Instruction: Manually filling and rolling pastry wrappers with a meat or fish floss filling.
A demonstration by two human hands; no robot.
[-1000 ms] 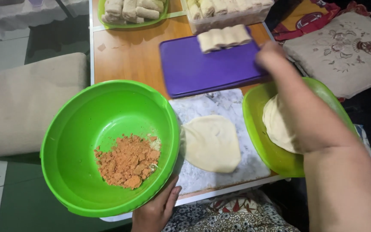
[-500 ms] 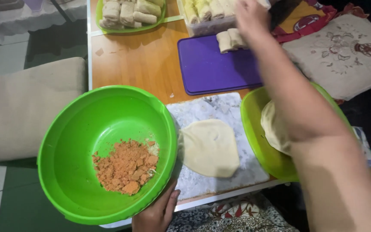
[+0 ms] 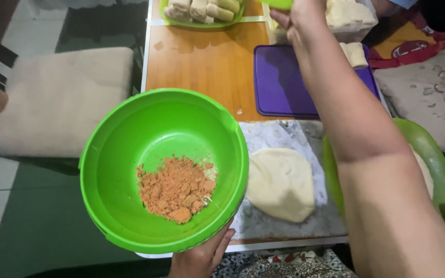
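My right hand (image 3: pixel 305 18) has gone from the purple board to the far edge of the table, up by the clear tub of rolled dough pieces (image 3: pixel 348 15). The fingers are curled around something green at the top border of the view; most of it is cut off, so I cannot tell what it is or how firm the grip is. The reach means the arm now crosses the whole work area and hides part of the green plate (image 3: pixel 433 164) on the right.

My left hand (image 3: pixel 199 257) steadies the big green bowl (image 3: pixel 145 123) from below at the near edge, fingers closed under its rim, as before. The orange crumbly filling (image 3: pixel 176 188) lies in a heap on the bowl's bottom, nearer my side.

The flattened dough round (image 3: pixel 280 183) lies unfilled on the floured marble slab (image 3: pixel 284 136), just beside the bowl.

Edges: the bowl overhangs the near-left corner of the wooden table (image 3: pixel 202 62). Open room: bare wood between the bowl and the far green tray of rolls (image 3: pixel 202 10), and most of the purple cutting board (image 3: pixel 284 77), with one roll (image 3: pixel 355 54) at its far right.
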